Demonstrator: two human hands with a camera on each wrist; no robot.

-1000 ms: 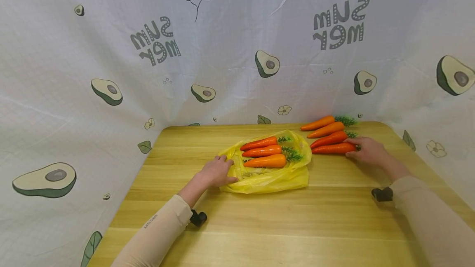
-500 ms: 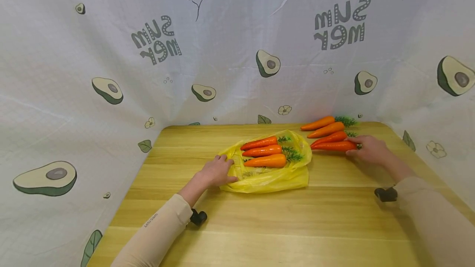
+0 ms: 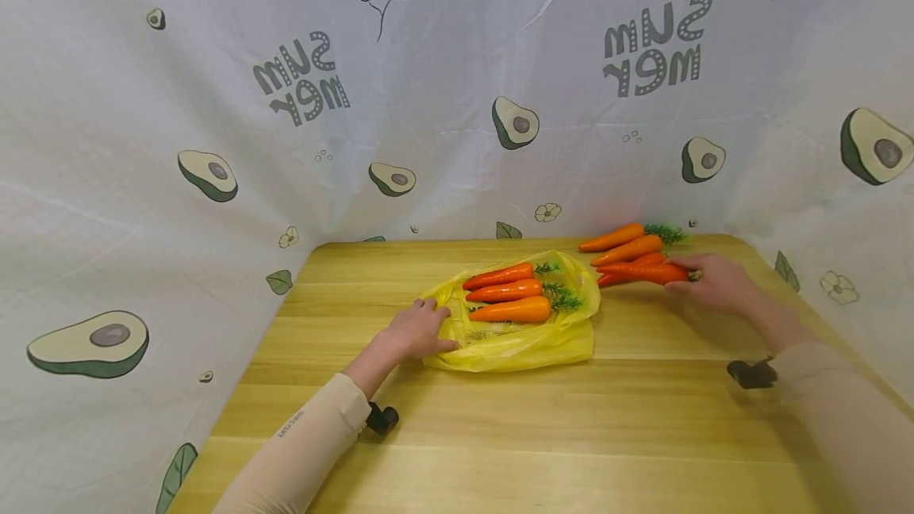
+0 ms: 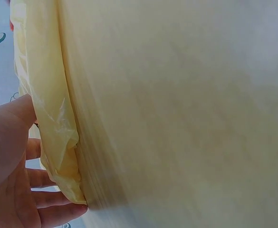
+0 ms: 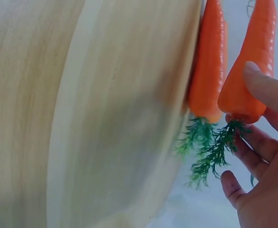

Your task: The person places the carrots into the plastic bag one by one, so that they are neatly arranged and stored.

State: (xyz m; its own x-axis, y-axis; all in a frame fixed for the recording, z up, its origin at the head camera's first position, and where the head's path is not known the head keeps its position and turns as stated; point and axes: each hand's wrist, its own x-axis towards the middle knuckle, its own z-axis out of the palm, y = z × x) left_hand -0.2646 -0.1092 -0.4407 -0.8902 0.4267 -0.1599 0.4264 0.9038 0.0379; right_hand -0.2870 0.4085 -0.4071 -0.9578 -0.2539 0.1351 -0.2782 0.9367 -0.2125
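Note:
My right hand pinches a red-orange carrot near its leafy end, thumb on one side and fingers on the other. In the right wrist view this carrot is raised off the table, and another carrot lies beneath it. My left hand rests at the left edge of a yellow plastic bag, its fingers fairly straight against the plastic. On the bag lie three carrots, an orange one in front and two redder ones behind, leaves pointing right.
Behind the held carrot, two orange carrots lie near the table's back edge, with a red one partly hidden below the held one. The wooden table meets a white printed cloth at the back and sides.
The right hand has lifted the front red-orange carrot off the table; it now overlaps the red carrot behind it. The left hand, the bag and its carrots have stayed put.

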